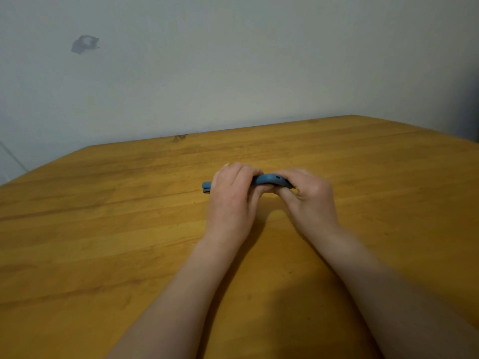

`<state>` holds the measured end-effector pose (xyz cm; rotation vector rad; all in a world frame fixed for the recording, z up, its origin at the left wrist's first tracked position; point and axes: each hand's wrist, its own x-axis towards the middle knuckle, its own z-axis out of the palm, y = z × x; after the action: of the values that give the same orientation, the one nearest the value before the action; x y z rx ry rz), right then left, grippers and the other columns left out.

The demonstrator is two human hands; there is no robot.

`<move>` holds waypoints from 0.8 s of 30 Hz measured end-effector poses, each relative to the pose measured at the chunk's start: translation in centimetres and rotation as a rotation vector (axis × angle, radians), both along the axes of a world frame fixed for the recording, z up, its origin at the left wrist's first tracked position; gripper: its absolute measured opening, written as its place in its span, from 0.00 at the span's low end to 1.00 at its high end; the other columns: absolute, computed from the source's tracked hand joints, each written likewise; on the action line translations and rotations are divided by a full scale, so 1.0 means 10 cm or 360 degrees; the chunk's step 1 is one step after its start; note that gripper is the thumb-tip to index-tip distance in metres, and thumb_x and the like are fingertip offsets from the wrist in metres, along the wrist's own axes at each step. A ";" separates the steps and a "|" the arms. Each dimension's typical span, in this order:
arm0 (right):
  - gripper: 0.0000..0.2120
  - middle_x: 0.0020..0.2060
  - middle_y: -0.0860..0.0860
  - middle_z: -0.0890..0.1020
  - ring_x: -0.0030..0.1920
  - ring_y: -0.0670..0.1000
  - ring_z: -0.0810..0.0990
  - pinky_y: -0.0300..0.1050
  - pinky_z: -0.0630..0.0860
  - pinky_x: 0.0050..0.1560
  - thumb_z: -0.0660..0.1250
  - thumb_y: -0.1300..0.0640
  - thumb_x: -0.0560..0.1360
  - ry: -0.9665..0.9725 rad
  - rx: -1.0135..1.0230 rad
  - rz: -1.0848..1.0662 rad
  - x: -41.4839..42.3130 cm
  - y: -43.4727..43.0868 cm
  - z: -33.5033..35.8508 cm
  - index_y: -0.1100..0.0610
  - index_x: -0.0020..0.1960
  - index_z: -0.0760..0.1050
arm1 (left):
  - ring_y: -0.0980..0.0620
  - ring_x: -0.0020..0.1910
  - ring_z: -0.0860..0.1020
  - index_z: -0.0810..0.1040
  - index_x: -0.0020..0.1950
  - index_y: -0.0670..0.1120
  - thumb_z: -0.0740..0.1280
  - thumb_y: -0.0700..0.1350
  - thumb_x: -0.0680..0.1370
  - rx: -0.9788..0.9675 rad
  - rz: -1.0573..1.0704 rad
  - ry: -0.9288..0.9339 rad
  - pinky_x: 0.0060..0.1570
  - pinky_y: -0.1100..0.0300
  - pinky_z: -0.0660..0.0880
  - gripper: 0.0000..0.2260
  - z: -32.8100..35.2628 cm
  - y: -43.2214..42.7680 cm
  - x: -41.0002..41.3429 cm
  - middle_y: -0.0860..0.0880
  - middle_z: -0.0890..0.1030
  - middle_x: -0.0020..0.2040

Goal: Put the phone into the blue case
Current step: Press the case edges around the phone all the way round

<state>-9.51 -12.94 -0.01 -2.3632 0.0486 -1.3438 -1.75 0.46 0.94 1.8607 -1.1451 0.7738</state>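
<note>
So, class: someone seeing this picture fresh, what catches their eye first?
Two bare hands, left hand and right hand, meet at the middle of the wooden table, both gripping a blue phone case held edge-on. Behind, a dark patch marks the pale wall at upper left.

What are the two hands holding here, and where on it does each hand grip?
The blue case: the left hand grips near its left end, the right hand its right end. The phone cannot be clearly told.
</note>
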 end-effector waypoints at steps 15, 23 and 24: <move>0.20 0.53 0.49 0.81 0.54 0.47 0.76 0.38 0.72 0.53 0.77 0.56 0.69 0.0128 0.0081 0.0003 0.02 0.04 0.00 0.55 0.58 0.75 | 0.45 0.41 0.75 0.81 0.50 0.40 0.70 0.32 0.73 0.0081 0.0027 -0.0132 0.46 0.50 0.71 0.07 -0.04 0.00 0.02 0.44 0.79 0.42; 0.08 0.43 0.52 0.84 0.43 0.51 0.82 0.45 0.78 0.44 0.74 0.66 0.71 0.0026 -0.0118 0.0039 -0.01 0.05 0.00 0.60 0.50 0.81 | 0.51 0.50 0.79 0.82 0.52 0.45 0.68 0.39 0.75 0.0107 0.0018 -0.0203 0.65 0.41 0.66 0.08 -0.07 0.01 0.05 0.49 0.82 0.48; 0.09 0.43 0.52 0.84 0.43 0.51 0.82 0.44 0.78 0.44 0.74 0.67 0.71 0.0019 -0.0119 0.0039 0.00 0.05 0.00 0.60 0.50 0.81 | 0.51 0.51 0.79 0.82 0.53 0.46 0.67 0.41 0.75 0.0120 0.0033 -0.0184 0.67 0.39 0.64 0.08 -0.07 0.02 0.05 0.50 0.82 0.51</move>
<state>-9.55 -12.48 -0.02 -2.4254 -0.0276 -1.3416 -1.24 0.71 0.22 1.9134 -1.2446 0.8701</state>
